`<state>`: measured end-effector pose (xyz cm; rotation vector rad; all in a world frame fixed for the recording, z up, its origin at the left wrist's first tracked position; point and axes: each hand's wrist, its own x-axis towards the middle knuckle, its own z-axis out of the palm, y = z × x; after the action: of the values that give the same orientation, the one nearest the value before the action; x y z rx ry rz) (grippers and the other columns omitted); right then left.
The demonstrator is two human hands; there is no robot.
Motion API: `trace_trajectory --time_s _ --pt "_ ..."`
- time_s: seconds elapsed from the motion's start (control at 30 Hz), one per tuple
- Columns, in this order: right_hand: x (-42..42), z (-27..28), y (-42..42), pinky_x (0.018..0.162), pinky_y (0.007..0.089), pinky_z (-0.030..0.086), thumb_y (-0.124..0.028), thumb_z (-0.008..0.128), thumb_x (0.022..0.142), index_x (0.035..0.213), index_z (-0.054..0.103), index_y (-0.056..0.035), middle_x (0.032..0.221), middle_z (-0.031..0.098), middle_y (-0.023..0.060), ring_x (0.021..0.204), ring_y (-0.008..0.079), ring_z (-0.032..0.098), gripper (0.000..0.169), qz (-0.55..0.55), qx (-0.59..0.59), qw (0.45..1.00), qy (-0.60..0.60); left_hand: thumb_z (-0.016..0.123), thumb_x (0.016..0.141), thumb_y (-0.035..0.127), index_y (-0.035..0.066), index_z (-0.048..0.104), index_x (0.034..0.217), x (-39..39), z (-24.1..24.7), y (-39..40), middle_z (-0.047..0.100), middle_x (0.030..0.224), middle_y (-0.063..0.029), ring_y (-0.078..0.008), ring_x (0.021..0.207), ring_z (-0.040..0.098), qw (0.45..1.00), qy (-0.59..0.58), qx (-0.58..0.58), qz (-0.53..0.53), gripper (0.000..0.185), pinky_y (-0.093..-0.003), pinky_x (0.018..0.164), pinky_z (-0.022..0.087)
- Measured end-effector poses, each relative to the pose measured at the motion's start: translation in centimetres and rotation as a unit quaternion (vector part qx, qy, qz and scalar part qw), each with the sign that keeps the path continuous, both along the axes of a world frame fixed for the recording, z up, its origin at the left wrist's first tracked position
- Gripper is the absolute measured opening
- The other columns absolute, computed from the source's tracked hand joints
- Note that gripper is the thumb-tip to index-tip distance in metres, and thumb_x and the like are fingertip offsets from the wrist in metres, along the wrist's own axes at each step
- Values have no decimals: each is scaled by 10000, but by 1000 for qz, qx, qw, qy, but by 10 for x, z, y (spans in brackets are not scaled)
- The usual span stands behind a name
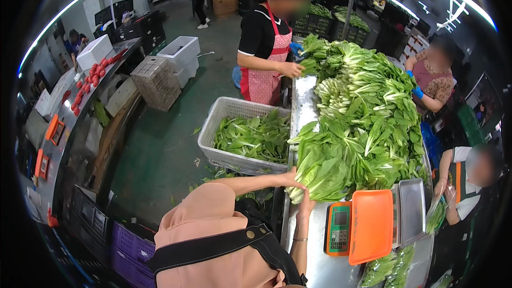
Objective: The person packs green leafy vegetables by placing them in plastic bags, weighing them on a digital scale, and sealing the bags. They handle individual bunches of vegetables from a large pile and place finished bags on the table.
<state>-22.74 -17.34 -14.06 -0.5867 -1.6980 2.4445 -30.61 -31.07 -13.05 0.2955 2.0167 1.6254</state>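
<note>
A large heap of leafy green vegetables with pale stems [360, 100] covers much of the metal table. At the near left edge of the heap, my left hand [294, 179] grips a bunch of the leafy greens [320, 172] close to its pale stem ends. My right hand [306, 205] is on the same bunch from the near side, its fingers partly hidden by the leaves. The bunch's stems point toward me. Just right of my right hand stand a digital scale [339, 224] with an orange-and-green body and its orange tray [371, 224].
A white plastic crate [208, 144] of loose leaves stands against the table's left side. Co-workers stand at the far left and right sides of the table. A second weighing tray [412, 212] and bagged greens [378, 270] lie at right. Purple crates [132, 244] are behind.
</note>
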Motion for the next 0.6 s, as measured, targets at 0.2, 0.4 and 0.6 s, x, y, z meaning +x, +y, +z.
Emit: trace_trajectory --time_s 0.2,0.4,0.6 --pt "14 29 -1 904 316 385 -158 518 886 1235 394 85 1206 490 159 1056 208 493 443 -10 129 989 74 752 706 318 -63 31 1347 36 13 11 265 1341 -215 -270 1269 253 988 78 106 83 1038 -336 1042 243" --pt "18 102 31 878 348 408 -117 559 854 1124 500 92 1143 546 191 994 235 537 347 -114 239 954 142 747 722 309 -19 50 1364 33 76 57 291 1347 -176 -255 1266 278 974 151 168 25 1003 -348 1038 253" --pt "51 162 108 787 333 438 -174 574 852 1082 513 47 988 583 118 903 204 547 324 -250 277 920 118 775 697 230 8 202 1266 28 152 156 467 1162 -131 -208 1083 467 946 137 272 -111 838 -328 892 420"
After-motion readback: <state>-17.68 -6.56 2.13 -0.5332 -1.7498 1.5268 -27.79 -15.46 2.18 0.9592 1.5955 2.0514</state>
